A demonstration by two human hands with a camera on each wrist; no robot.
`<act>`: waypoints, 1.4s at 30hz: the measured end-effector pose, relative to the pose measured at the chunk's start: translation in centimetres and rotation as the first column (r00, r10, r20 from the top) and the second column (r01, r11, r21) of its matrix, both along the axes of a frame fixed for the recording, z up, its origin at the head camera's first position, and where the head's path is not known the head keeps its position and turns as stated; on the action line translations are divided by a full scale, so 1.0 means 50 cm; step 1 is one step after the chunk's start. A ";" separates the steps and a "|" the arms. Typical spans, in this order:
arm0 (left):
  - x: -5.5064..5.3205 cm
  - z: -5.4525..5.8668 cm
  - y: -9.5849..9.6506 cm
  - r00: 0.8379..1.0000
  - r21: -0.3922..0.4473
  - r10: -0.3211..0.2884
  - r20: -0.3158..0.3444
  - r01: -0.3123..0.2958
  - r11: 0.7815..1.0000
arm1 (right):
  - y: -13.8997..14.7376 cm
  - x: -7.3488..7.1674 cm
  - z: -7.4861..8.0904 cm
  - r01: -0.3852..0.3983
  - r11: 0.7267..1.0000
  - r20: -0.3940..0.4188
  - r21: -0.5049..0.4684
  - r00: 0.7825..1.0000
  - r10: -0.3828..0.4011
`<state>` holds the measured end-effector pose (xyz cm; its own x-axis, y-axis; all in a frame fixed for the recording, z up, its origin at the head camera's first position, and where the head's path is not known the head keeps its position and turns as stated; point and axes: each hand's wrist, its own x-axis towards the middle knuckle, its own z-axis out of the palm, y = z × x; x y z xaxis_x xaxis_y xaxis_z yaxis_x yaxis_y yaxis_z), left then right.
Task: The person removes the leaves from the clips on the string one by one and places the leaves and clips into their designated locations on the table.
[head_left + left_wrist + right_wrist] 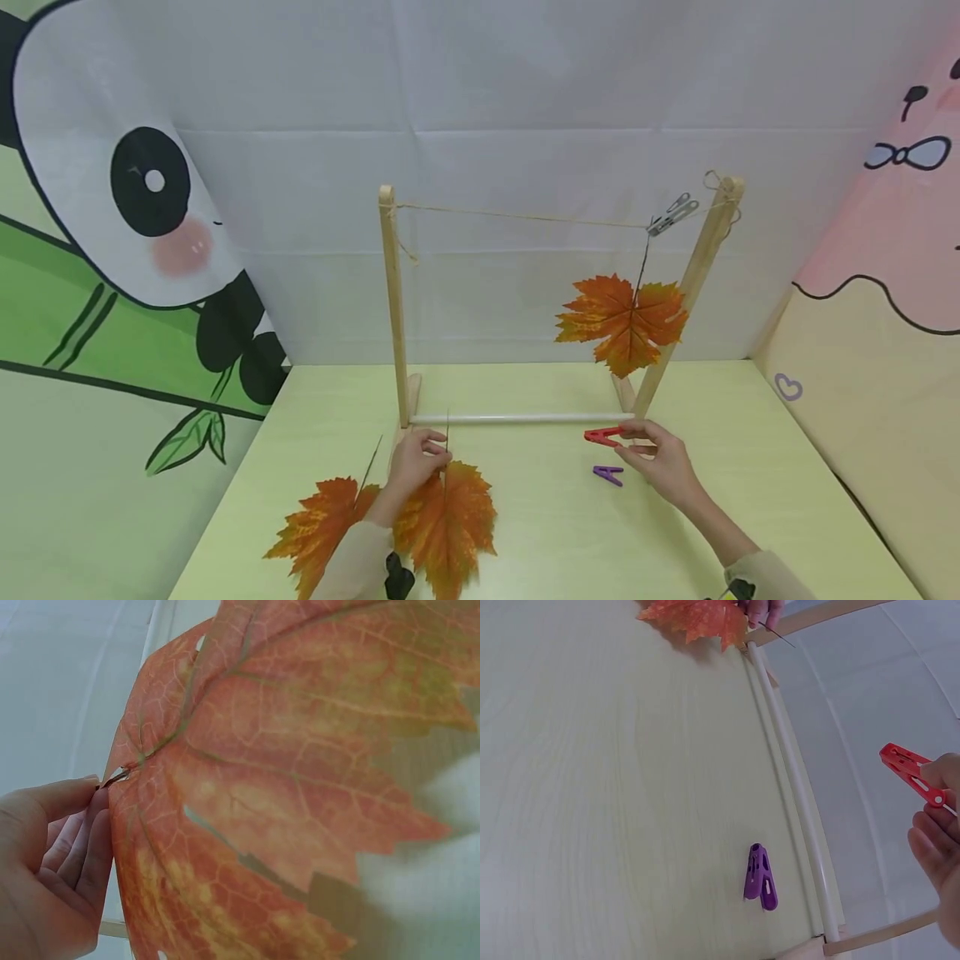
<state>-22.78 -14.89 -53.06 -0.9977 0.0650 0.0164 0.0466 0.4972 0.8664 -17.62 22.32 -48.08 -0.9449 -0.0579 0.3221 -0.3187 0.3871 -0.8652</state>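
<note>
My left hand (420, 461) pinches the thin stem of an orange maple leaf (450, 521), which hangs below the fingertips. In the left wrist view this leaf (262, 765) fills most of the frame. Between thumb and fingers, my right hand (662, 460) holds a red clothespin (602, 437), its free end pointing left. A purple clothespin (608, 475) lies on the table just below it; the right wrist view shows both the red clothespin (911, 772) and the purple clothespin (760, 877). Another maple leaf (322, 529) lies left of my left hand, partly hidden by the sleeve.
A wooden frame with a left post (394, 308), a right post (693, 283) and a white bottom rod (521, 418) stands on the table (555, 533). From its string (517, 217), a grey clothespin (672, 214) holds a third leaf (626, 321) near the right post.
</note>
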 end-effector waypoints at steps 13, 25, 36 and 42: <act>0.021 -0.032 -0.003 0.997 0.120 0.018 0.074 -0.026 0.992 | 0.008 0.018 -0.051 0.040 0.999 0.074 0.006 0.996 -0.040; 0.033 -0.066 -0.013 0.989 0.177 0.062 0.134 -0.085 0.981 | 0.009 0.032 -0.078 0.048 0.999 0.088 0.005 0.995 -0.048; 0.025 -0.091 -0.039 0.996 0.189 0.074 0.046 -0.082 0.979 | 0.020 0.045 -0.093 0.062 0.998 0.097 0.030 0.993 -0.065; 0.023 -0.095 -0.041 0.997 0.135 0.079 0.023 -0.081 0.988 | 0.025 0.052 -0.103 0.080 0.997 0.161 0.019 0.984 -0.082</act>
